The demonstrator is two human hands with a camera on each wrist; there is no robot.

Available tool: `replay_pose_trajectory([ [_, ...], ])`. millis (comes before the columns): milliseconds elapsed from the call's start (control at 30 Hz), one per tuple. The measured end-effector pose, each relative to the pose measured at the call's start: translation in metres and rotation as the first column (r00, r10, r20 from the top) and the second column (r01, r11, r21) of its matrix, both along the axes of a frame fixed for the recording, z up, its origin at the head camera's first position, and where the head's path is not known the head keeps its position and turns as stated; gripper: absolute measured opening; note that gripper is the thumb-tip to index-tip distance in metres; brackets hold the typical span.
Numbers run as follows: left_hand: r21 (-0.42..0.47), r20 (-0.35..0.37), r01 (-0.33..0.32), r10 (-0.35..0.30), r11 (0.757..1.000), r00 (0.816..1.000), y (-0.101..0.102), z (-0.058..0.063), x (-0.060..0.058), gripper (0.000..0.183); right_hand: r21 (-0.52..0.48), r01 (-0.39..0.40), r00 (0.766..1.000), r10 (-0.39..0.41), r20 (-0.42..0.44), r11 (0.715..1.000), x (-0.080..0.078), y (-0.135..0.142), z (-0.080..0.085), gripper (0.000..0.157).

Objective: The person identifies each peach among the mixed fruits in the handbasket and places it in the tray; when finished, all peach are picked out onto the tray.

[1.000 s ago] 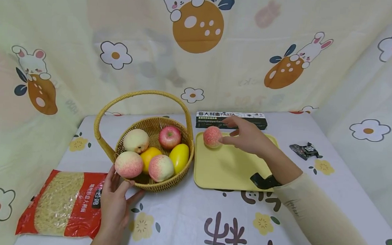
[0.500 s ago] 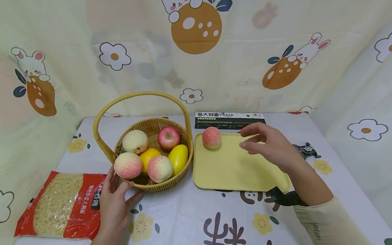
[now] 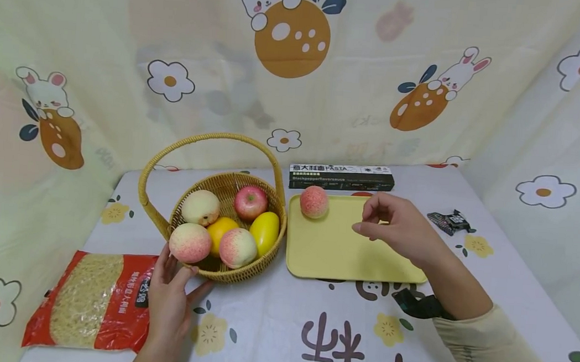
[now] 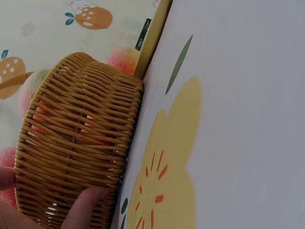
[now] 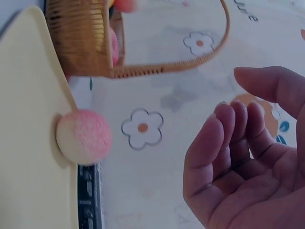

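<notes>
A round wicker basket (image 3: pixel 234 280) with a tall handle stands at centre left. It holds several peaches (image 3: pixel 190 243), a red apple (image 3: pixel 251 203), an orange fruit (image 3: pixel 221 233) and a yellow oval fruit (image 3: pixel 264 234). My left hand (image 3: pixel 170 301) grips the basket's near-left side; the left wrist view shows a fingertip (image 4: pixel 90 200) against the outer weave. A pink peach (image 3: pixel 314 202) rests in the far-left corner of a yellow tray (image 3: pixel 345 256). My right hand (image 3: pixel 399 226) hovers above the tray's right half, fingers loosely bent, with nothing in it, apart from that peach.
A red bag of pasta (image 3: pixel 88 301) lies left of my left hand. Behind the tray sits a dark pasta box (image 3: pixel 341 178). A small black packet (image 3: pixel 451 222) lies right of the tray. A patterned curtain (image 3: pixel 218 49) rises behind the table.
My right hand has drawn away from the pink peach toward the right, and its fingers have curled in a little more. The left hand and basket stay in place.
</notes>
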State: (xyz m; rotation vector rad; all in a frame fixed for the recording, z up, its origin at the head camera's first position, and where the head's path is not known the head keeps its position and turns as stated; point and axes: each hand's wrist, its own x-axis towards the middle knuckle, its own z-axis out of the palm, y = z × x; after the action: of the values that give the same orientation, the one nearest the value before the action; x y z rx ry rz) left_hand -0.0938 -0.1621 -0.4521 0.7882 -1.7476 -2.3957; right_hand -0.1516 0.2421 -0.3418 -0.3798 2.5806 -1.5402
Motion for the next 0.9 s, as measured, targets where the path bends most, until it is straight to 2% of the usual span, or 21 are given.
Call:
replay_pose_trajectory([
  [267, -0.004, 0.001, 0.008, -0.008, 1.0, 1.0, -0.001, 0.001, 0.0, 0.085, -0.056, -0.096, 0.994, 0.099, 0.045, 0.994, -0.006, -0.032, -0.007, 0.033],
  [567, 0.004, -0.006, 0.005, -0.005, 1.0, 1.0, 0.0, 0.002, 0.0, 0.085, -0.019, -0.202, 0.976, 0.203, 0.074, 0.979, -0.009, -0.069, -0.008, 0.05],
  [733, 0.0, 0.001, 0.002, -0.002, 1.0, 1.0, 0.0, 0.001, 0.0, 0.085, 0.004, -0.264, 0.964, 0.263, 0.047, 0.965, -0.01, -0.092, -0.003, 0.059],
  [900, -0.002, 0.012, -0.003, 0.003, 1.0, 1.0, 0.0, 0.002, 0.0, 0.085, 0.037, -0.339, 0.941, 0.339, -0.002, 0.94, -0.016, -0.112, 0.004, 0.06],
])
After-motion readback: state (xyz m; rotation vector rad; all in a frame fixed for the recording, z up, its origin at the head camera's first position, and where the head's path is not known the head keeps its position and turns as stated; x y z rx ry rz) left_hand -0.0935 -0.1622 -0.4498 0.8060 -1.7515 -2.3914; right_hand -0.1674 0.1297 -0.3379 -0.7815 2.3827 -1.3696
